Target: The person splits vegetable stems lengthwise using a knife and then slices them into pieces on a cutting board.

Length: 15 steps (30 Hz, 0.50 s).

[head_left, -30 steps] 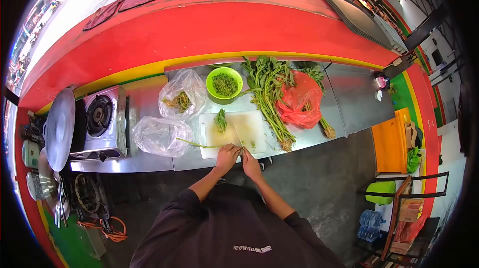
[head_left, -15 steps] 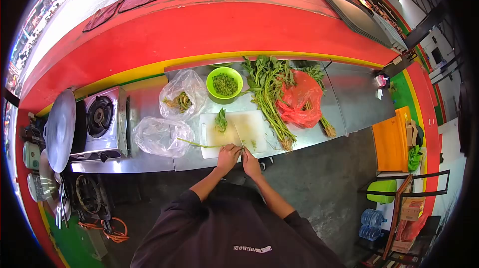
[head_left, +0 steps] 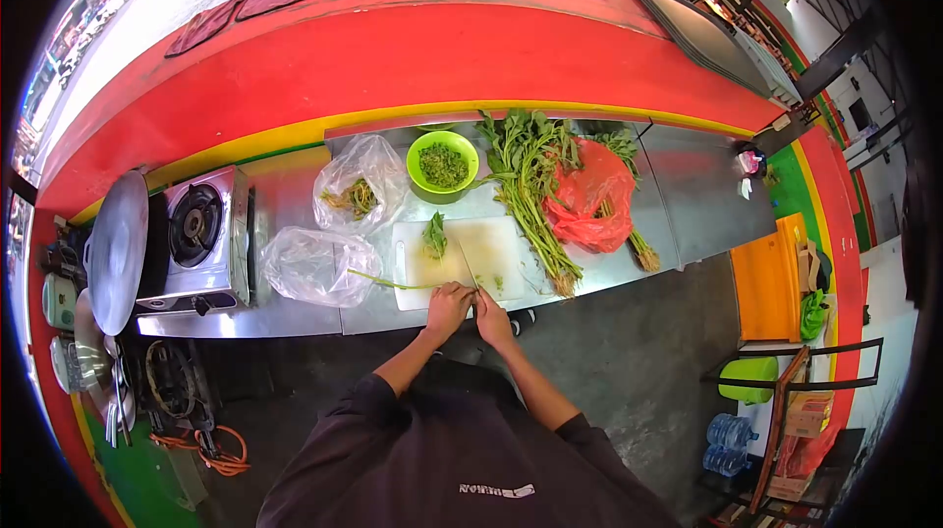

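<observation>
My left hand (head_left: 449,309) is closed around a long green vegetable stem (head_left: 385,280), which sticks out leftward past the edge of the cutting board. Close beside it, my right hand (head_left: 493,320) is closed at the board's near edge. A thin knife blade (head_left: 468,258) runs forward from the right hand over the board; its handle is hidden in the fingers. On the white cutting board (head_left: 511,238) lie a leafy sprig (head_left: 434,236) and small green bits (head_left: 498,282) to the right of the blade.
A green bowl (head_left: 473,166) holds chopped greens. Clear plastic bags (head_left: 322,268) lie left of the board, one with trimmings. Leafy bunches (head_left: 530,204) and a red plastic bag (head_left: 594,199) lie right. A gas stove (head_left: 211,243) stands far left.
Both hands keep nearly the same place and grip, with only a slight shift of the fingers. The stem moves very little.
</observation>
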Each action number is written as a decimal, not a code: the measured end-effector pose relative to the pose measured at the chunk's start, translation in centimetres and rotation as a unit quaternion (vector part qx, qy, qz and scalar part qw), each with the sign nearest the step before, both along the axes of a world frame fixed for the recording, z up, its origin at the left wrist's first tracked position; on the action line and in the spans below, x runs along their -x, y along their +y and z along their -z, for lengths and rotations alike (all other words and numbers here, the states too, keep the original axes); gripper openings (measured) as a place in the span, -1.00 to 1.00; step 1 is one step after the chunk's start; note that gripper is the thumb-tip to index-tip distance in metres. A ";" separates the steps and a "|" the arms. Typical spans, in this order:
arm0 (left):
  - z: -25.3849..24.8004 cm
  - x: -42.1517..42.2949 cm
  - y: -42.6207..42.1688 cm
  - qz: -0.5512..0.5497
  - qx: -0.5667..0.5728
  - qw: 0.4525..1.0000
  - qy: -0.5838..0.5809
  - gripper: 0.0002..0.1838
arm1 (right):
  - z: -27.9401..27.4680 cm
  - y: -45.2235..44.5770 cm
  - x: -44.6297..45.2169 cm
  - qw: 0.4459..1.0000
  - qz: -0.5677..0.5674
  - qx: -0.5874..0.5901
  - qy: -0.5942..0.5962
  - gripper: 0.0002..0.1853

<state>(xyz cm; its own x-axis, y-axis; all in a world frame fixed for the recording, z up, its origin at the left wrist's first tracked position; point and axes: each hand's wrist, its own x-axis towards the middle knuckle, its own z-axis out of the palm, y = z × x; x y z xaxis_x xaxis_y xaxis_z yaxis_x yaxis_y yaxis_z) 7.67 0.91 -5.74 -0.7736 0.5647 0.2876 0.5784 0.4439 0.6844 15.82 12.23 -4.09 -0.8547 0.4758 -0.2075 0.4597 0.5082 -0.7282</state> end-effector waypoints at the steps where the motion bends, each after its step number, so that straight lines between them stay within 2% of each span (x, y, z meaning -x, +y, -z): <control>1: 0.0 0.0 0.0 0.002 0.002 1.000 -0.004 -0.84 | 0.5 0.1 -0.2 1.000 0.000 -0.001 -0.002 -0.56; 7: -0.1 -0.1 -0.3 0.012 0.004 1.000 -0.003 -0.84 | 0.5 0.0 1.1 0.999 -0.008 -0.027 -0.044 -0.55; 10: -0.3 0.0 -0.2 0.007 0.008 1.000 -0.015 -0.84 | 0.3 0.4 1.1 1.000 -0.011 -0.022 0.001 -0.57; 15: 0.1 0.3 -0.2 0.006 -0.005 0.999 -0.043 -0.85 | -0.3 0.0 0.2 1.000 -0.008 -0.005 -0.006 -0.59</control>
<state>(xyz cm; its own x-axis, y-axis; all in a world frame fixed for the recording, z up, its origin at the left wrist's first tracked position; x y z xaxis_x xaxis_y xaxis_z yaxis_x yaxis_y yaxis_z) 7.35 0.69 -5.84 -0.7886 0.5717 0.2267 0.5231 0.4298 0.7359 15.63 12.26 -3.83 -0.8598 0.4642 -0.2126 0.4599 0.5233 -0.7174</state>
